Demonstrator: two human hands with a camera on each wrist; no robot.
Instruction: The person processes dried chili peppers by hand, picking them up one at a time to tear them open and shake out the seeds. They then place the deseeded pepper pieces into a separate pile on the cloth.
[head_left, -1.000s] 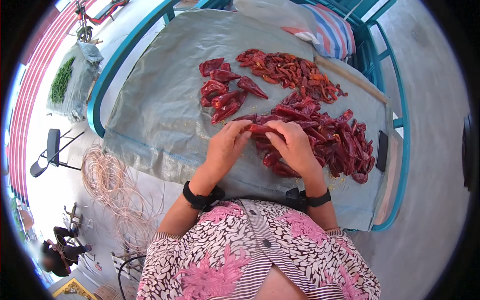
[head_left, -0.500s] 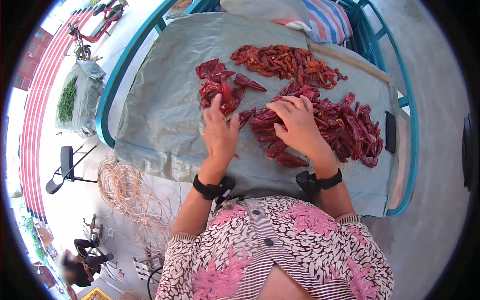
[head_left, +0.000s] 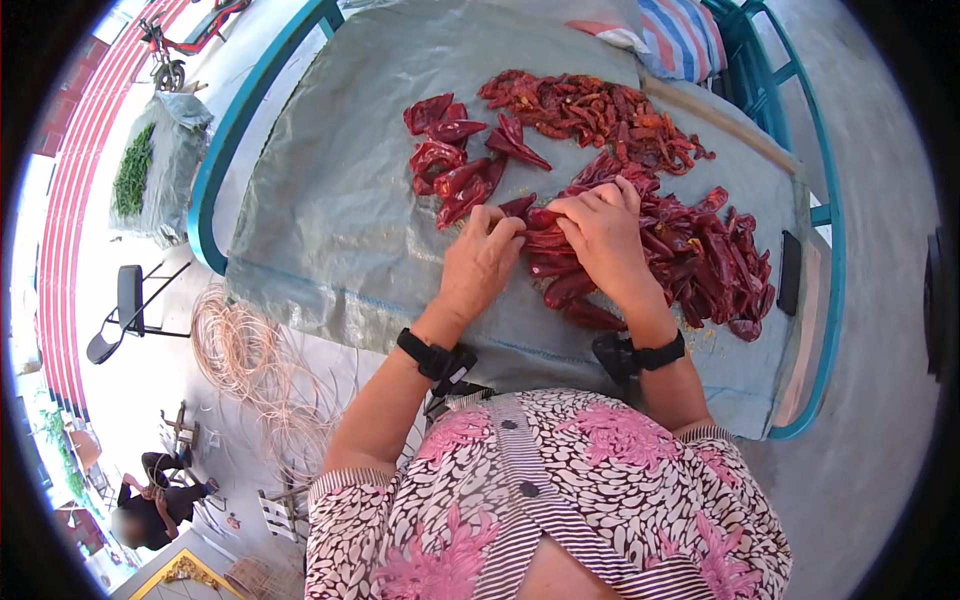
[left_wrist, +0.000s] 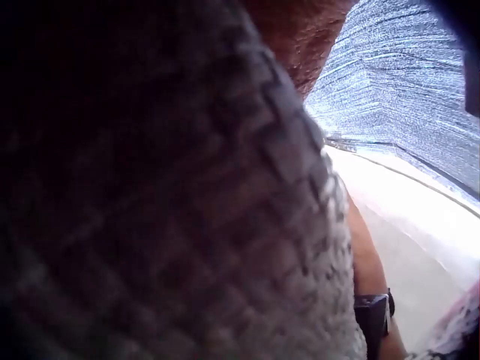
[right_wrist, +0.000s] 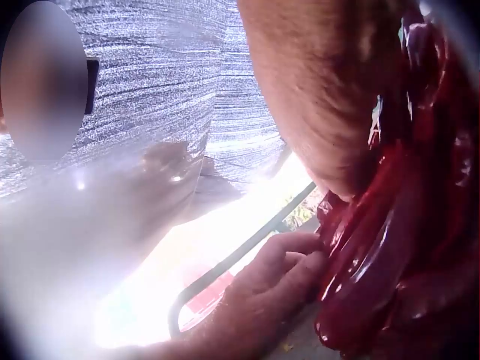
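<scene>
Both hands meet at the left end of a heap of dark red, glossy chili peppers [head_left: 690, 245] on a grey-green woven sheet [head_left: 330, 180]. My left hand [head_left: 475, 265] has its fingers bent and pinches the near end of a red chili pepper [head_left: 541, 217]. Thumb and fingers of my right hand [head_left: 607, 240] grip that pepper from the other side, above the heap. In the right wrist view the left hand's fingers [right_wrist: 281, 274] come up against shiny peppers [right_wrist: 367, 262]. A smaller group of whole red peppers [head_left: 455, 170] lies farther left.
Shrivelled, orange-red peppers [head_left: 600, 115] form a pile at the back. A black phone-like slab [head_left: 789, 273] lies at the right edge, inside a teal metal frame [head_left: 825, 300]. A striped bag [head_left: 685, 40] stands behind. Coiled pale strands [head_left: 250, 360] and a folding chair [head_left: 130, 305] are on the floor left.
The left hand let go of a pepper at the left group, then moved right to the heap and took hold of another pepper. The right hand stayed at the heap.
</scene>
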